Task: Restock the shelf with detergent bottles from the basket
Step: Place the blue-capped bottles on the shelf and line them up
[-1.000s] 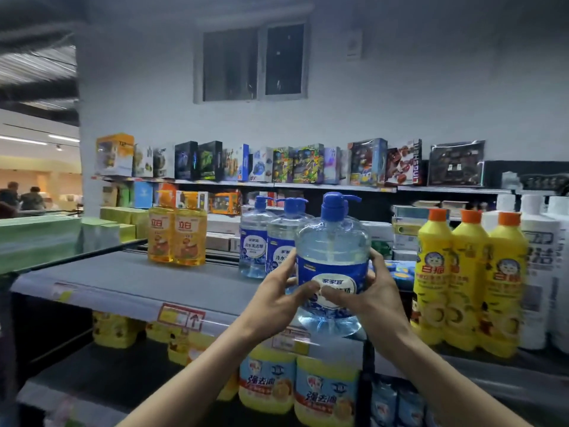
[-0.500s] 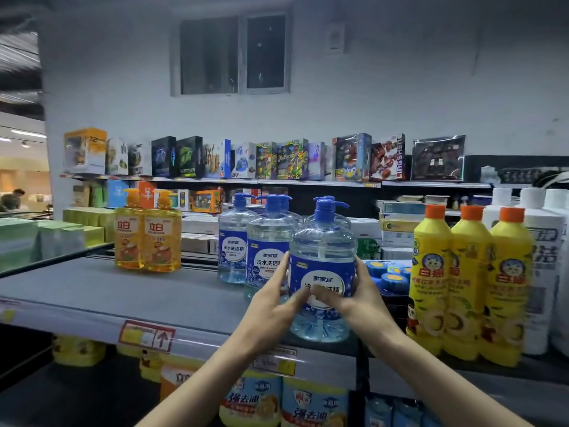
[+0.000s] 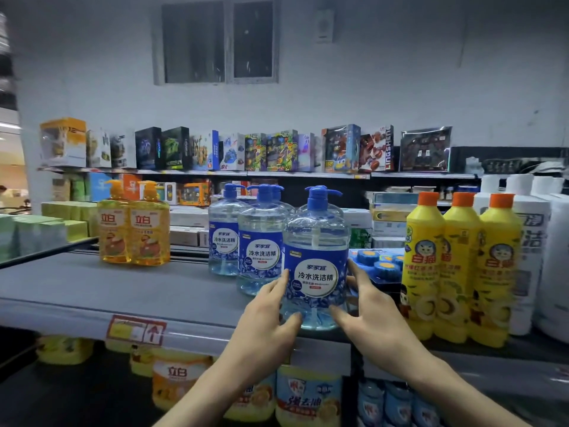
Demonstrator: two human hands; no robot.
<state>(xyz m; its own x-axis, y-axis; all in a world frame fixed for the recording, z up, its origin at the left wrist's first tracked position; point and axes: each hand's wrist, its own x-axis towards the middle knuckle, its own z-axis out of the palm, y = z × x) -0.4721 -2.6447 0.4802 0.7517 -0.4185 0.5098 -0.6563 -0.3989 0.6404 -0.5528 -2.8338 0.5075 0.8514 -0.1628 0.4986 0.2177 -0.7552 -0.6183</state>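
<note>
- The left hand [image 3: 268, 315] and right hand [image 3: 366, 315] flank one bottle, fingers straight, with fingertips and thumbs touching its lower sides; neither hand curls round it.
- Between the hands, the clear detergent pump bottle [image 3: 317, 241] with a blue label stands upright near the front edge of the grey shelf [image 3: 92, 291].
- Just behind the left hand's fingers, two matching pump bottles [image 3: 261, 241] stand in a row going back.
- Right of the right hand stand three yellow orange-capped bottles [image 3: 462, 266]; a blue tablet pack [image 3: 378, 263] lies behind its fingers.
- Well left of the left hand, further back, stand two orange pump bottles [image 3: 135, 229].
- Farthest, above both hands, is a row of toy boxes [image 3: 277, 152].
</note>
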